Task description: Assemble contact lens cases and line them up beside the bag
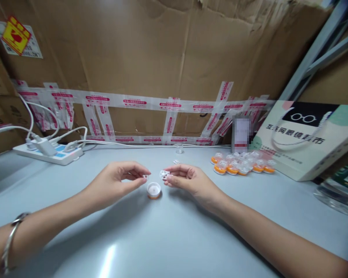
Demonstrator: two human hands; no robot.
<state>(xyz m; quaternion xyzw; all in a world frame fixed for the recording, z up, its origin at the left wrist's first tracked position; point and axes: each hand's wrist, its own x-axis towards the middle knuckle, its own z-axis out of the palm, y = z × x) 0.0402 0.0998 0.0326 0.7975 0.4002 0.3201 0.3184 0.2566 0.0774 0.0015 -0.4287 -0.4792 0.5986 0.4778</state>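
Between the thumb and fingertips of my left hand (124,177) is a small white piece (145,177), mostly hidden by the fingers. My right hand (188,179) pinches a small white part with dark openings (164,175), too small to name its kind. The two hands are apart, facing each other just above the table. Below and between them stands a small round white cup with an orange base (154,190), its open top facing up. Another small white piece with dark spots (176,161) lies just behind my right hand.
Several orange-based clear-topped containers (233,166) cluster at the right, before a paper bag (301,139). A small clear cap (179,149) lies at the back. A power strip (50,151) with cables sits left; a big clear bottle (342,189) stands far right. Cardboard (162,50) walls the back.
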